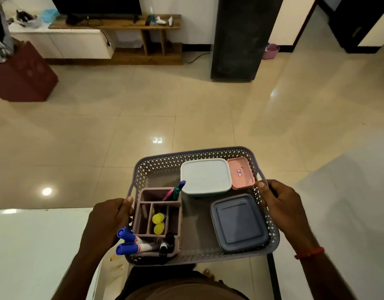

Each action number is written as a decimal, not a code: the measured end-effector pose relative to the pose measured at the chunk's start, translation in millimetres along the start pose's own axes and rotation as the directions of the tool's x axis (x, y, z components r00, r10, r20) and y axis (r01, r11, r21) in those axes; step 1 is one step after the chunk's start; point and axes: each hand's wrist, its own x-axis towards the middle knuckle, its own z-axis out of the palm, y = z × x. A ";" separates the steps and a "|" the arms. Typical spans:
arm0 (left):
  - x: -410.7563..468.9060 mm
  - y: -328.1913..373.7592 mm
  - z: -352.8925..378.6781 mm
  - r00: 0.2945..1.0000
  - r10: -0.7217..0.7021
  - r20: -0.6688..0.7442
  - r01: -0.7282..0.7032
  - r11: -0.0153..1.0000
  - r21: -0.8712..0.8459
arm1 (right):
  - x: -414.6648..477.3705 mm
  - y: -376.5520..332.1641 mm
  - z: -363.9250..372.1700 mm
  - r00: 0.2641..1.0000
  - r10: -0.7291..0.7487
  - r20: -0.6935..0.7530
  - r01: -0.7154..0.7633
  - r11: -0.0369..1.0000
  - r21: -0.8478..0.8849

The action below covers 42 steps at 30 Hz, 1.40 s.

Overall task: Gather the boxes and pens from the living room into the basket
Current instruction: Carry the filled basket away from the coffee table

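Note:
I hold a grey perforated basket [163, 163] in front of my body, above the floor. My left hand [106, 221] grips its left handle and my right hand [282, 200] grips its right handle. Inside lie a white-lidded box [205, 176], a small pink box [241, 173] at the far right corner, and a blue-grey lidded box [238, 221] at the near right. A mauve pen organizer [158, 219] fills the left side. It holds blue-capped markers [128, 242], black markers [167, 243], yellow-capped items [158, 223] and upright pens [176, 190].
Shiny beige floor tiles [165, 105] stretch ahead. A wooden TV bench [122, 24] with small items stands against the far wall, a dark tall cabinet [241, 37] to its right, a maroon box [24, 74] at left. White surfaces [35, 245] flank me on both sides.

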 end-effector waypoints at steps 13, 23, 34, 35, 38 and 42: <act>123.2 10.7 -14.7 1.000 0.022 -0.004 -0.022 1.000 0.010 | 129.8 -55.9 28.6 1.000 -0.016 0.013 0.017 0.998 -0.062; 168.7 25.7 -17.7 0.996 -0.089 -0.032 0.088 0.996 -0.019 | 225.4 -80.2 48.6 0.992 -0.079 0.098 0.089 0.990 -0.107; 228.5 80.1 16.1 0.965 -0.231 -0.121 0.228 0.973 -0.041 | 363.5 -90.8 50.4 0.950 -0.173 0.259 0.222 0.960 -0.174; 234.5 84.9 17.9 0.960 -0.246 -0.133 0.242 0.969 -0.050 | 374.9 -92.4 49.7 0.944 -0.191 0.270 0.247 0.950 -0.191; 251.0 96.2 22.8 0.943 -0.284 -0.177 0.275 0.959 -0.070 | 408.3 -97.3 51.5 0.926 -0.236 0.296 0.313 0.918 -0.245; 271.0 104.3 24.5 0.920 -0.315 -0.234 0.304 0.949 -0.082 | 443.7 -107.2 56.4 0.889 -0.313 0.335 0.414 0.863 -0.289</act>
